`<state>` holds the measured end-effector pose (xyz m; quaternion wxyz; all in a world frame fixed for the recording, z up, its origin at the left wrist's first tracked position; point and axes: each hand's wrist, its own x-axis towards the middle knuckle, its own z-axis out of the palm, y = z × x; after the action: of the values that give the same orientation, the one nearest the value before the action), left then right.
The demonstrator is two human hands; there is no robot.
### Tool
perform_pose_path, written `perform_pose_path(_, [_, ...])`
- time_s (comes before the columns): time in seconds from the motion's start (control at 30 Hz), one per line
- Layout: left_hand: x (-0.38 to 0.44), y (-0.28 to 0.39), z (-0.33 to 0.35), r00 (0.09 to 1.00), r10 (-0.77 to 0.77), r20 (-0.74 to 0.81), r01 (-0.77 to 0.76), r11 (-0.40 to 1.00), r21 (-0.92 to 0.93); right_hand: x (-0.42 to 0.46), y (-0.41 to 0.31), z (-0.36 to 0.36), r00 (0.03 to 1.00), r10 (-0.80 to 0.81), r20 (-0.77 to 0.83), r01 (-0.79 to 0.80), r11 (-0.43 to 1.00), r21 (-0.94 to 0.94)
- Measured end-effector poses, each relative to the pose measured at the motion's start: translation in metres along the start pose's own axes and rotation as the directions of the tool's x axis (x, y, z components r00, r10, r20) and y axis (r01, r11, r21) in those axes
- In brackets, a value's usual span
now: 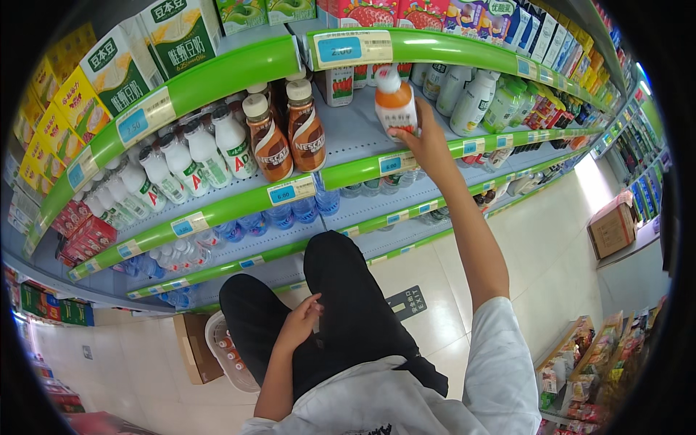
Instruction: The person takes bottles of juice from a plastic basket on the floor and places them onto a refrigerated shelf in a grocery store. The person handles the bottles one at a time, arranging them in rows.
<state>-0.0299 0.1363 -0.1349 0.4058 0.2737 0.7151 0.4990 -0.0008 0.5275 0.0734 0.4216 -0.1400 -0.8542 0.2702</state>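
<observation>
My right hand point(426, 133) grips an orange drink bottle point(395, 106) with a white cap and a white label, at the shelf with green price rails. Behind the bottle stand small white drink cartons with red pictures point(338, 87). To its right are white bottles point(473, 106) and green bottles point(505, 106). Brown Nescafé bottles point(306, 128) stand to its left, beside a row of white bottles with dark caps point(234, 142). My left hand point(302, 321) rests by my thighs, fingers partly curled, holding nothing that I can see.
A light plastic basket point(215, 337) holding several orange bottles sits on the floor by a cardboard box point(198, 350). Water bottles point(280, 215) line the shelf below. Snack racks point(576, 370) stand at lower right, and another cardboard box point(611, 228) lies farther right.
</observation>
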Motion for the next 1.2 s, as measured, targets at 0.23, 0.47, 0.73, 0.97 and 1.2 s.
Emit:
perform_pose_path(0.23, [0.003,-0.014,-0.001,0.999,-0.043,-0.005,0.043,0.999,0.020,0.041,0.037,0.025,0.965,0.220,0.141,-0.228,0.973,0.041])
perform_pose_path(0.47, [0.013,-0.028,-0.003,0.999,-0.036,0.027,0.036,0.999,-0.012,0.081,0.083,0.043,0.947,0.106,0.302,-0.131,0.989,0.062])
perform_pose_path(0.73, [0.019,-0.023,-0.003,0.998,-0.059,0.037,0.062,0.995,-0.083,0.092,0.087,0.057,0.951,0.206,0.232,-0.211,0.977,-0.001])
perform_pose_path(0.97, [0.026,-0.029,-0.003,0.996,-0.076,0.047,0.081,0.990,-0.119,0.092,0.079,0.066,0.952,0.238,0.191,-0.226,0.970,-0.086])
perform_pose_path(1.2, [0.035,-0.041,0.000,0.990,-0.135,0.038,0.139,0.975,-0.171,0.089,0.084,0.075,0.981,0.162,0.106,-0.143,0.976,-0.162])
